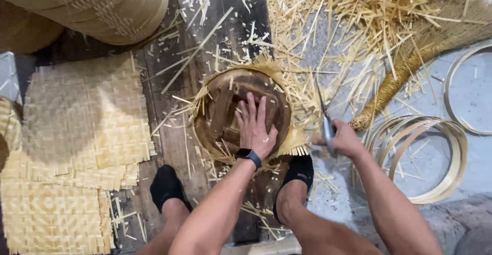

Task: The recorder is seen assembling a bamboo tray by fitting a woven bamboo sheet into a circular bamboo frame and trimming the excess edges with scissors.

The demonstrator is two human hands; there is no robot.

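Floor littered with bamboo offcuts | your left hand point(254, 127) flat, open on wooden mould point(241, 114) | right hand point(344, 139) grips shears point(325, 121) | risk: blades near fingers, mat point(287, 86) slipping.

head view, steeply downward, close overhead

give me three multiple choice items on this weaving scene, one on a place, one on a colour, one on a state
1. Where does the left hand rest?
A. on the round wooden mould
B. on the flat woven mats
C. on the bamboo hoops

2. What colour are the socks?
A. white
B. black
C. red

3. What is the right hand doing?
A. lying open and empty
B. gripping scissors
C. holding a hoop

Answers: 1 A, the palm lies flat on the mould; 2 B, both feet are in black; 3 B, the fingers close around the scissors' handles, blades pointing up.
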